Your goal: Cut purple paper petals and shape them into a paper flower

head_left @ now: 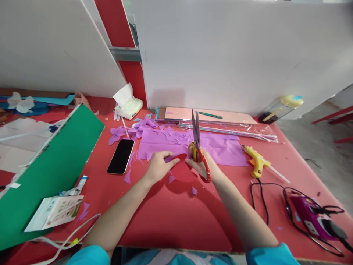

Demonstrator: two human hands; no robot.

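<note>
A small red piece of paper (pixel 180 159) is pinched between the thumb and fingers of my left hand (pixel 160 166). My right hand (pixel 207 165) grips a pair of scissors (pixel 196 134) with red and yellow handles, blades pointing up and away from me. Its thumb reaches the right edge of the red paper. Just beyond both hands lies a purple sheet (pixel 226 149) with cut purple shapes on it. Purple scraps (pixel 171 179) are scattered on the red table (pixel 176 221) below my hands. The red paper blends with the tabletop, so its full outline is hard to make out.
A phone (pixel 120 156) and a tissue pack (pixel 131 107) are to the left, past a green board (pixel 63 162). A yellow glue gun (pixel 257 162) lies right, its cable near a purple power strip (pixel 314 217). Plastic-wrapped sheets (pixel 234 117) and a clear container (pixel 281 108) are behind.
</note>
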